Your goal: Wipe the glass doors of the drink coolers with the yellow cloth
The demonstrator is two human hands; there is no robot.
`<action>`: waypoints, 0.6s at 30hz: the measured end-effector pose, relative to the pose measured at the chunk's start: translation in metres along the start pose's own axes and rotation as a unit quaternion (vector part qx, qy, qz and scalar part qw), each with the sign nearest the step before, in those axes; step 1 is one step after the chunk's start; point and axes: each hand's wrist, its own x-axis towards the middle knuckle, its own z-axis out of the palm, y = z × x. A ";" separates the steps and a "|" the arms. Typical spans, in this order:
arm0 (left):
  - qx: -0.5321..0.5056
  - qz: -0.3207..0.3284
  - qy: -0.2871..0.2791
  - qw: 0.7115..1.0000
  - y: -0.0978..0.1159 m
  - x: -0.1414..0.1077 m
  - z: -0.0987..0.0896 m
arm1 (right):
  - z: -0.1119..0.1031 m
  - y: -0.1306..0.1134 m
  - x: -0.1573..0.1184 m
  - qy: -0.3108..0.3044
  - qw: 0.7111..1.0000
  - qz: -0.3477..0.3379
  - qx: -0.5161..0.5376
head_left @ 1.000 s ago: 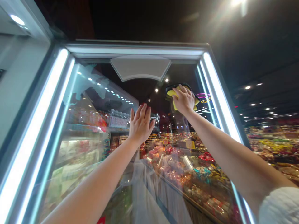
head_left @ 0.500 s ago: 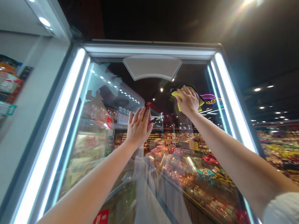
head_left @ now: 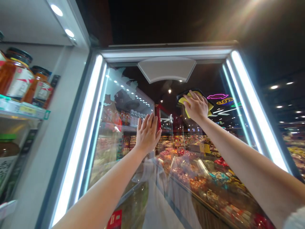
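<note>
A glass door (head_left: 164,105) with bright light strips down both sides fills the middle of the view. My left hand (head_left: 147,133) lies flat against the glass left of centre, fingers stretched upward, holding nothing. Higher and to the right, my right hand (head_left: 196,105) presses a yellow cloth (head_left: 188,111) with a dark edge or backing onto the pane. The fingers of that hand rest over the cloth, and part of it is hidden beneath the palm. Reflections of shelves and goods show in the glass.
Jars (head_left: 20,74) with dark lids stand on a shelf (head_left: 23,109) at the left. A pale fan-shaped panel (head_left: 166,70) sits at the top of the door. Wrapped goods in heaps (head_left: 202,178) appear in or through the glass. A red label (head_left: 114,219) is low on the pane.
The view has swung left, so the door sits farther right and more of the jars shows. Both hands stay on the glass, the right one still on the cloth.
</note>
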 end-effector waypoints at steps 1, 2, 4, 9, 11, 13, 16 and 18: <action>0.002 0.000 -0.001 1.000 -0.003 -0.002 0.000 | 0.007 -0.016 0.009 0.001 1.000 0.021 -0.002; 0.005 0.000 0.000 1.000 -0.005 -0.004 0.000 | 0.013 -0.033 0.015 -0.003 1.000 0.026 -0.003; 0.008 -0.002 0.003 1.000 -0.007 -0.008 0.001 | 0.020 -0.063 0.011 -0.024 1.000 -0.013 0.003; 0.010 -0.015 0.015 1.000 -0.011 -0.020 -0.002 | 0.002 -0.060 -0.044 -0.090 0.979 -0.183 0.020; 0.013 -0.010 0.010 1.000 -0.014 -0.026 -0.004 | -0.005 -0.039 -0.049 -0.084 0.981 -0.174 0.014; 0.019 -0.004 0.004 1.000 -0.019 -0.030 -0.006 | -0.003 -0.024 -0.035 -0.055 0.992 -0.115 0.007; 0.036 -0.012 -0.004 0.999 -0.027 -0.035 -0.011 | 0.016 -0.037 0.004 -0.015 0.999 -0.029 0.014; 0.050 -0.022 -0.012 0.998 -0.032 -0.037 -0.015 | 0.030 -0.064 0.023 -0.016 0.999 -0.020 0.031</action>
